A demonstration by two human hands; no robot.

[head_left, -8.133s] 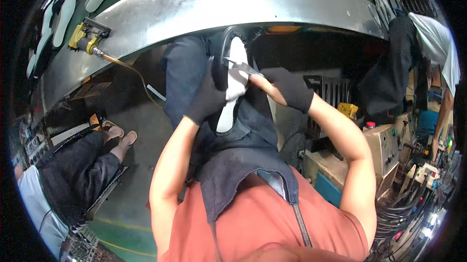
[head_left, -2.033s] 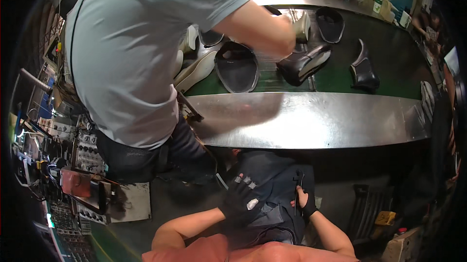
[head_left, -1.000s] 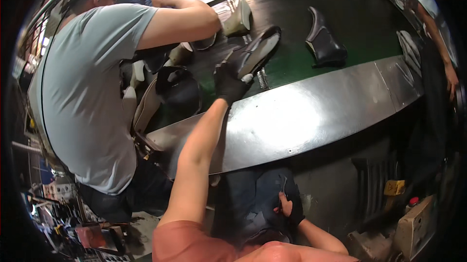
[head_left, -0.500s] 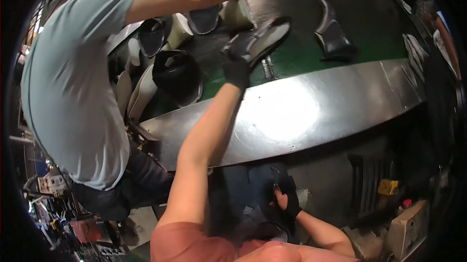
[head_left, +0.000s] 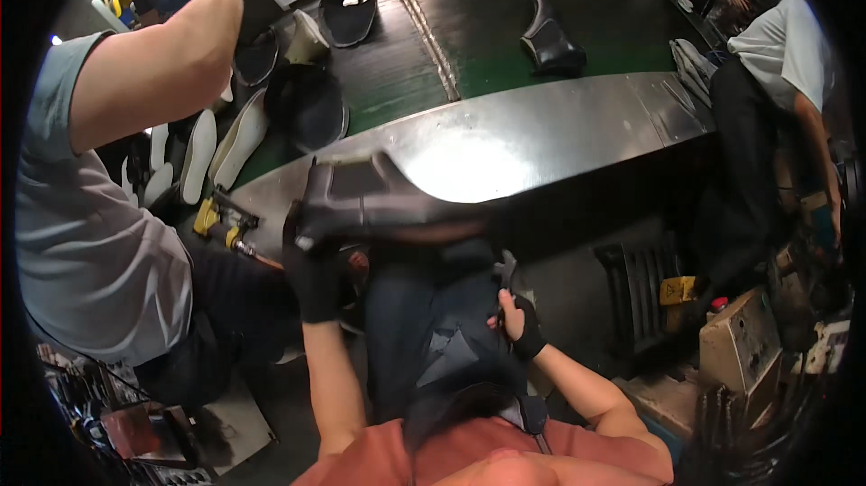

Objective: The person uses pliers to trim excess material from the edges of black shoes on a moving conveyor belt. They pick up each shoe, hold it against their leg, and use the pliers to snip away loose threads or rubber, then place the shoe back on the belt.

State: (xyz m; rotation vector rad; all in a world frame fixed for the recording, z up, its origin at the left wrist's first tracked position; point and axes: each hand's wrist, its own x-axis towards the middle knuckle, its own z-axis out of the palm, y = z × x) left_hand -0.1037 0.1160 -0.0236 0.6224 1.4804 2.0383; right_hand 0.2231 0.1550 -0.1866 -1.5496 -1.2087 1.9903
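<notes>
My left hand [head_left: 316,277], in a black glove, grips a dark ankle boot [head_left: 383,202] by its heel end. The boot lies on its side in the air, above my lap and in front of the metal ledge; its toe, to the right, is blurred. Low by my right thigh, my right hand [head_left: 521,328], in a fingerless black glove, is closed round a grey metal hand tool [head_left: 507,267]. The tool's upper end sticks out above the fingers, but its kind is unclear.
Before me runs a dark green conveyor belt [head_left: 487,30] with a metal ledge [head_left: 577,125]. Another boot [head_left: 555,48] stands on it. Left are pale soles [head_left: 239,138], a yellow air tool [head_left: 212,220] and a co-worker [head_left: 99,215]. Another person [head_left: 785,53] is at right.
My left hand has lifted the boot off the belt and drawn it back toward me. My right hand stays low with the tool. The left co-worker's arm has moved away from the belt.
</notes>
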